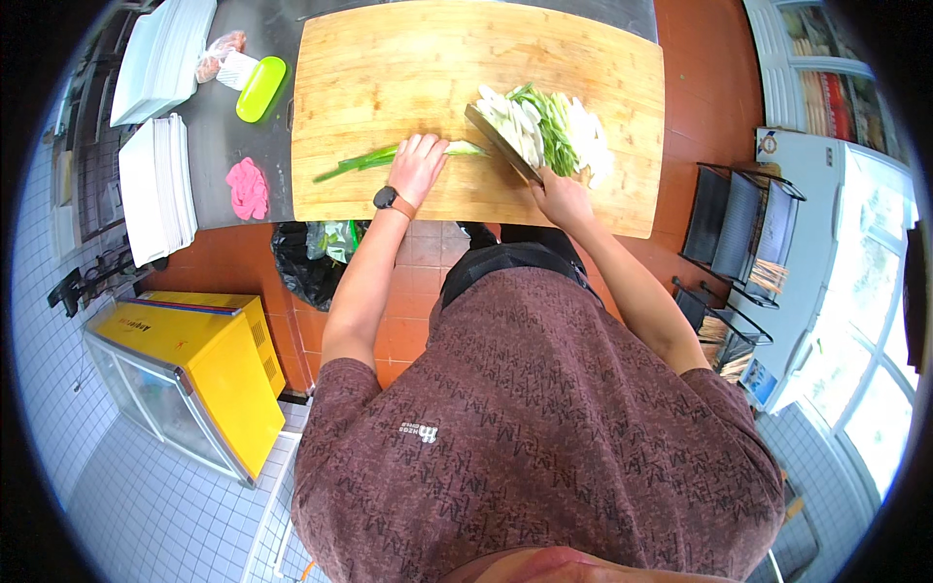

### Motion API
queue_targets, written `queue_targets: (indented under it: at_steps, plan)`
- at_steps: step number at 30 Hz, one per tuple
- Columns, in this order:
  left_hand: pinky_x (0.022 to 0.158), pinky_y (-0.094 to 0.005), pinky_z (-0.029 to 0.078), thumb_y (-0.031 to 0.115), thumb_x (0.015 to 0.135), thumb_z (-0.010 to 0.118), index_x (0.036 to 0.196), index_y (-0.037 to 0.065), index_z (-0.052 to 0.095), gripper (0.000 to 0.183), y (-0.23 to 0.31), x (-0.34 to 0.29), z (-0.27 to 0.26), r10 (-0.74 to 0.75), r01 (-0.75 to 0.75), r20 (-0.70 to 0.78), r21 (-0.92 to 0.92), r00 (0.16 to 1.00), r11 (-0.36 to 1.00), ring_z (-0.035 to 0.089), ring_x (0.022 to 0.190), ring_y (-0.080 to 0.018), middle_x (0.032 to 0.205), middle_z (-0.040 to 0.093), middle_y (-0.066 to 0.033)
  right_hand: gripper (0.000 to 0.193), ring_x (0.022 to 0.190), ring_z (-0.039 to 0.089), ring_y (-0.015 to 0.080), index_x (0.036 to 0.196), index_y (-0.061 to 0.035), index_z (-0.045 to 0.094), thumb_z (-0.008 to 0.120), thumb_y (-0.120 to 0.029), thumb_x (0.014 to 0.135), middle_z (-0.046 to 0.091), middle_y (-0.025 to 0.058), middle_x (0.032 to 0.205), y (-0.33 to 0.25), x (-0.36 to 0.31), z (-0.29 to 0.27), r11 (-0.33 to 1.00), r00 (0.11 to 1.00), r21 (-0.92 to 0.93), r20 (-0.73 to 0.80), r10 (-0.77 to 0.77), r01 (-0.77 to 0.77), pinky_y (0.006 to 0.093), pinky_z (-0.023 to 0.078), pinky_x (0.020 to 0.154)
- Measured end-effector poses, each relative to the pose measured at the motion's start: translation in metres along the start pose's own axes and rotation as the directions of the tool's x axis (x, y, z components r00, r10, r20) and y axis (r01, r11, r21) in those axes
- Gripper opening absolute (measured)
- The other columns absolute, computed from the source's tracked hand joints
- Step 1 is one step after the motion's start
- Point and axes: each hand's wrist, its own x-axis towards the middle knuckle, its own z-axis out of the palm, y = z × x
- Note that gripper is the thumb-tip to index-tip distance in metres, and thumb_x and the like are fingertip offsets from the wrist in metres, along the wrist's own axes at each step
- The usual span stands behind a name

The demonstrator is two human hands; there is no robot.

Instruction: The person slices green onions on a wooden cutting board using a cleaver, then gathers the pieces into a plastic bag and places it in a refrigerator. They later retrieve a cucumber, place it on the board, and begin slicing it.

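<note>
A green onion stalk [367,160] lies across the wooden cutting board [379,68], its white end pointing right. My left hand [420,167] presses on it with curled fingers; a watch is on that wrist. My right hand [564,199] grips the handle of a cleaver [503,146], whose handle is mostly hidden by the fingers. The blade stands on edge, slanting from upper left to lower right, between the stalk and a heap of sliced green onion [552,126]. White and green slices lie against the blade's right side.
Left of the board are stacks of white trays [157,189], a lime-green oblong case [261,89] and a pink cloth [248,188] on the dark counter. A black bag [306,267] and a yellow glass-door cooler [194,360] stand below. Black racks [739,228] are at the right.
</note>
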Motion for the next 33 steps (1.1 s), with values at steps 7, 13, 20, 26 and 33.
queue_targets:
  at_steps: [7, 13, 20, 26, 33]
  plan:
    - [0.092, -0.0458, 0.053, 0.013, 0.089, 0.080, 0.117, 0.012, 0.074, 0.028, 0.002, -0.025, 0.021, 0.033, -0.034, -0.146, -0.004, 0.989, 0.999, 0.062, 0.107, -0.0312, 0.114, 0.066, -0.0078, 0.038, 0.077, 0.074, 0.0453, 0.105, -0.0080, 0.068, 0.057, -0.044, 0.109, 0.075, 0.0233, 0.081, -0.020, 0.003, -0.016, 0.989, 0.987, 0.004, -0.072, -0.145, 0.146, 0.0579, 0.059, 0.072]
    - [0.093, -0.0457, 0.053, 0.012, 0.087, 0.081, 0.117, 0.014, 0.075, 0.030, -0.003, -0.024, 0.028, 0.057, -0.059, -0.205, -0.002, 0.977, 0.998, 0.063, 0.108, -0.0303, 0.115, 0.066, -0.0069, 0.038, 0.072, 0.074, 0.0429, 0.101, -0.0085, 0.066, 0.056, -0.044, 0.110, 0.073, 0.0204, 0.076, -0.029, 0.029, -0.005, 0.952, 0.953, -0.092, -0.051, -0.298, 0.292, 0.0564, 0.058, 0.067]
    - [0.095, -0.0432, 0.055, 0.011, 0.087, 0.075, 0.118, 0.015, 0.074, 0.031, 0.001, -0.029, 0.037, 0.162, -0.170, -0.193, -0.027, 0.968, 0.985, 0.062, 0.111, -0.0286, 0.116, 0.065, -0.0051, 0.032, 0.070, 0.071, 0.0447, 0.097, -0.0072, 0.064, 0.063, -0.037, 0.108, 0.071, 0.0213, 0.075, -0.009, -0.010, -0.006, 0.963, 0.963, -0.042, 0.015, -0.268, 0.268, 0.0566, 0.057, 0.064]
    - [0.096, -0.0426, 0.054, 0.012, 0.085, 0.075, 0.116, 0.014, 0.072, 0.031, 0.008, -0.021, 0.040, 0.134, -0.155, -0.260, -0.060, 0.956, 0.986, 0.061, 0.113, -0.0277, 0.120, 0.064, -0.0043, 0.033, 0.069, 0.070, 0.0446, 0.095, -0.0075, 0.063, 0.063, -0.037, 0.109, 0.069, 0.0214, 0.073, -0.009, -0.012, -0.003, 0.968, 0.966, 0.006, -0.071, -0.250, 0.251, 0.0565, 0.056, 0.063]
    - [0.090, -0.0415, 0.053, 0.011, 0.081, 0.081, 0.108, 0.014, 0.072, 0.029, 0.004, -0.016, 0.048, 0.143, -0.160, -0.229, -0.054, 0.963, 0.986, 0.063, 0.106, -0.0257, 0.114, 0.066, -0.0040, 0.033, 0.064, 0.070, 0.0430, 0.097, -0.0079, 0.059, 0.061, -0.038, 0.110, 0.067, 0.0207, 0.067, -0.033, -0.017, -0.001, 0.957, 0.954, -0.063, -0.088, -0.287, 0.282, 0.0564, 0.055, 0.060]
